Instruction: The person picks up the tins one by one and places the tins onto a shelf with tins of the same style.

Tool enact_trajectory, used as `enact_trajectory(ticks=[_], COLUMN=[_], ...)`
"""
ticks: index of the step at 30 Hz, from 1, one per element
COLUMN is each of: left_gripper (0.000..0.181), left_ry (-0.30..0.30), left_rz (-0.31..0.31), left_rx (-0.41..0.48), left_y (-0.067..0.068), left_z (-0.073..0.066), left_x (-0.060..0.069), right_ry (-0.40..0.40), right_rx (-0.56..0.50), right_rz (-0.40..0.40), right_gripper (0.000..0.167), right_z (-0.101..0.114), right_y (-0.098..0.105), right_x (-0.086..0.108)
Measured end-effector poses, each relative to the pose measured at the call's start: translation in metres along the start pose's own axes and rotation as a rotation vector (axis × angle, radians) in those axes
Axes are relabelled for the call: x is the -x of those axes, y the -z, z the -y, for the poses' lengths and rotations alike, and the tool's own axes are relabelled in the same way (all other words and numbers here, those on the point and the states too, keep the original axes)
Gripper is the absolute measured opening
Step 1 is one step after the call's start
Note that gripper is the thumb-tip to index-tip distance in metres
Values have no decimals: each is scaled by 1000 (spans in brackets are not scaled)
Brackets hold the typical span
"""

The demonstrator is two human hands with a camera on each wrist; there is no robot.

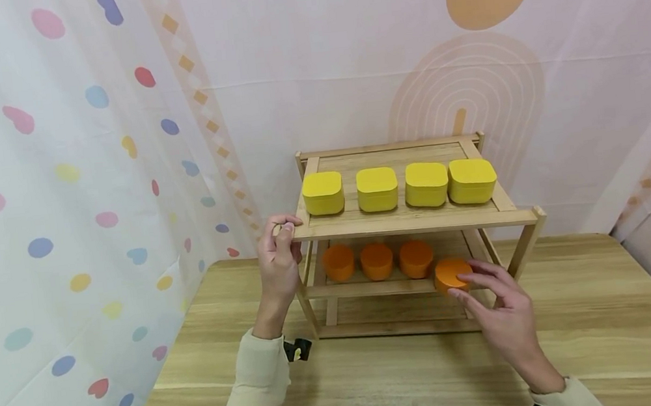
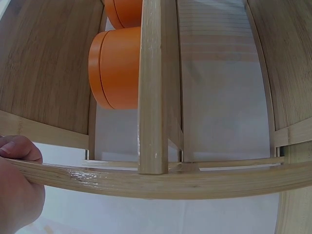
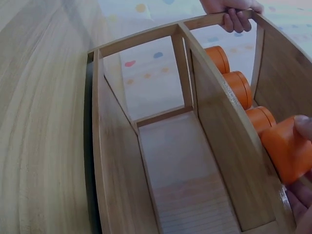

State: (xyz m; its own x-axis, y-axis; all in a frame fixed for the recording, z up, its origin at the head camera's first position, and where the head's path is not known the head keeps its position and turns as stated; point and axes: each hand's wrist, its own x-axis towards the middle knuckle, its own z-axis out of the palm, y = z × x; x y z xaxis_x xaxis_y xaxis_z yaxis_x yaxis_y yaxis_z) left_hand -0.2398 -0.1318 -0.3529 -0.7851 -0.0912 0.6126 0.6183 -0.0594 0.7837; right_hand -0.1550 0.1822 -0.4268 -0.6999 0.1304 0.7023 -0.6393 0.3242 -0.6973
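My left hand (image 1: 277,263) grips the front left corner of a three-tier wooden rack (image 1: 416,224), at the top shelf. My right hand (image 1: 507,316) pinches a round orange box (image 1: 450,274) between thumb and fingers at the front right of the middle shelf. In the right wrist view this held box (image 3: 287,148) is tilted, close to the shelf's front edge; whether it touches the shelf I cannot tell. Three more orange boxes (image 1: 377,261) stand in a row to its left on that shelf. Several yellow square boxes (image 1: 377,189) with rounded corners line the top shelf.
The rack stands on a wood-grain table (image 1: 378,381). A bottom shelf (image 1: 394,307) lies under the orange boxes. Behind hangs a pale printed curtain (image 1: 312,67), and a dotted one (image 1: 86,219) covers the left side.
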Motion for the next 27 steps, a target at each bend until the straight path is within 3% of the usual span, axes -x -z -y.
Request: enact_trajectory(ticks=[6, 13, 17, 27], left_gripper=[29, 28, 28, 29], left_ry=[4, -1, 0, -1], left_rz=[-1, 4, 6, -3], left_rx=[-9, -10, -5, -10], left_y=[0, 0, 0, 0], left_z=[-1, -1, 0, -1], left_x=[0, 0, 0, 0], right_ry=[32, -32, -70, -36], right_rx=[65, 152, 137, 139], right_rz=[-75, -135, -139, -112], right_gripper=[33, 30, 25, 20], right_z=[-1, -2, 0, -1], right_y=[-7, -11, -10, -10], right_x=[-5, -8, -9, -14])
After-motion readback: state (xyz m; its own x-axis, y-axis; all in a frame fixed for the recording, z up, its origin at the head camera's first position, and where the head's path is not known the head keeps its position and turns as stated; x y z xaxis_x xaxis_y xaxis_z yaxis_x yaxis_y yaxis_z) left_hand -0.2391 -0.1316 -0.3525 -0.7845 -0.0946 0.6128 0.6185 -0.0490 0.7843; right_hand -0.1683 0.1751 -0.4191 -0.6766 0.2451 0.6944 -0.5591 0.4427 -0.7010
